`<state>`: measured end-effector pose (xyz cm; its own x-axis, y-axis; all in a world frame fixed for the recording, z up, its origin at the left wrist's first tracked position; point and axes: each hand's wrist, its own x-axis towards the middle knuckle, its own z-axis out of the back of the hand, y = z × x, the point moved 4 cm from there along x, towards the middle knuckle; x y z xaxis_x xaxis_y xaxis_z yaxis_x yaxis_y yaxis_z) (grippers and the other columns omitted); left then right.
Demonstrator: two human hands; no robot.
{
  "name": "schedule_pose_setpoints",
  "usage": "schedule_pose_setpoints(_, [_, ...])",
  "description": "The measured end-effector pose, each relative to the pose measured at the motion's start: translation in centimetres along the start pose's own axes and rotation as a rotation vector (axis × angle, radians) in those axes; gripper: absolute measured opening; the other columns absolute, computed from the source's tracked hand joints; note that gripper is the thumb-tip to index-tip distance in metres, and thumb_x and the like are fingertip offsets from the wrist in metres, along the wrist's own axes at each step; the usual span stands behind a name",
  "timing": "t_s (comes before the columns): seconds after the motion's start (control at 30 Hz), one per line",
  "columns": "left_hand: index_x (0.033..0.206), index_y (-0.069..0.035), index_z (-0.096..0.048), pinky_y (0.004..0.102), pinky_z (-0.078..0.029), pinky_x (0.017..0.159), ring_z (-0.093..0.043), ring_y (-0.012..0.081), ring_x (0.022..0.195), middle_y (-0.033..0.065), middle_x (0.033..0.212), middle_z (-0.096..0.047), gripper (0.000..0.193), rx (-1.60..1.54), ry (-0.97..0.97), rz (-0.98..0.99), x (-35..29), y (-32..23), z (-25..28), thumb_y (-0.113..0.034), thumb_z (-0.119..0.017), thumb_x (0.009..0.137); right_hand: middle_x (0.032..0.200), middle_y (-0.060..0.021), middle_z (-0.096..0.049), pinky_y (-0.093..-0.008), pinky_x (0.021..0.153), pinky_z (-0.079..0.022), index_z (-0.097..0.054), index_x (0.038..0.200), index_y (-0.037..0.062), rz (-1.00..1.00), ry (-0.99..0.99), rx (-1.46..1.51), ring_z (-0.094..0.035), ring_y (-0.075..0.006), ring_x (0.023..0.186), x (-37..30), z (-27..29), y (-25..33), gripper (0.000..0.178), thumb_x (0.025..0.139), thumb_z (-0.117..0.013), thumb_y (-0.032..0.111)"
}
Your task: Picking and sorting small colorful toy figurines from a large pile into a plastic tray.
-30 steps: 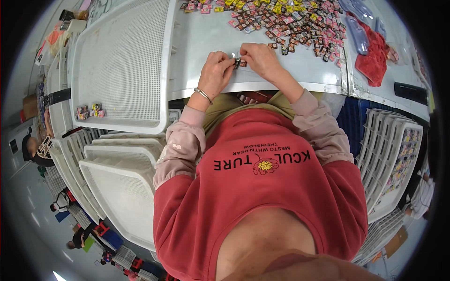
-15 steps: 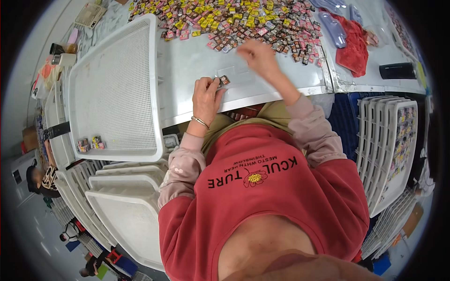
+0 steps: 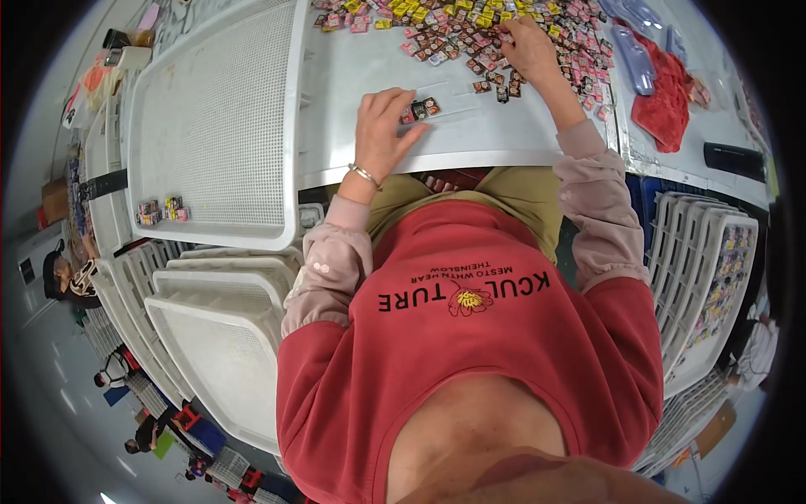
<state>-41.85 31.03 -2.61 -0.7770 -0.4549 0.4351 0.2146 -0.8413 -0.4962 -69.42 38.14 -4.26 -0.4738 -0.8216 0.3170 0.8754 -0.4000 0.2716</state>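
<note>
small printed blocks (image 3: 421,109): head view, the only one here. a short dark row of these lies on the table by the left hand
pile: loads more of them in a loose pile (image 3: 457,42) at the far side of the tabletop (image 3: 495,139), mostly brown, pink and yellow, lying every which way
left hand (image 3: 383,130): half open, fingers curved on the far side of the row, thumb apart on the near side. looks like it's steadying the row rather than squeezing it, but can't tell how firm the contact is
right hand (image 3: 532,55): over the right part of the pile, fingers bent inward. a pink bit shows at the fingertips, can't tell if it's actually pinched or just sitting underneath
clear stuff: faint see-through edges beside the row, maybe thin clear plastic (image 3: 457,112), too faint to be sure
tray: big white perforated tray (image 3: 210,126) left of the hands, a couple of small block clusters (image 3: 164,211) in its near left corner
handling: imo they'd be super light and fairly stiff, faces maybe a bit slick, so a loose row could skid or split apart
where to grab: thumb and fingertip on opposite edges for one, both ends for a row, gently
</note>
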Motion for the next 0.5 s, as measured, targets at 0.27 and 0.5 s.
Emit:
schedule_pose_setpoints(0.27, [0.105,-0.006,-0.059,0.0340,-0.040,0.084,-0.051,0.0268,0.088,0.0086,0.098,-0.060,0.041,-0.039,0.092,-0.026,-0.4,0.3,-1.3,-0.015,-0.073,0.068,0.087,-0.0057,-0.057,-0.0258,0.063,-0.048,-0.064,0.095,0.0048,0.134,0.120,0.708,-0.058,-0.0129,0.077,-3.0,1.6,4.7,0.018,0.078,-0.063,0.006])
schedule_pose_setpoints(0.5, [0.102,-0.005,-0.058,0.0360,-0.041,0.083,-0.051,0.0279,0.089,0.0096,0.097,-0.059,0.045,-0.141,-0.052,0.049,-0.6,0.1,-0.5,-0.017,-0.076,0.063,0.088,-0.0074,-0.059,-0.0316,0.068,-0.047,-0.063,0.089,0.0032,0.442,0.135,0.575,-0.057,-0.0248,0.077,-7.6,0.4,10.8,0.014,0.075,-0.062,0.003])
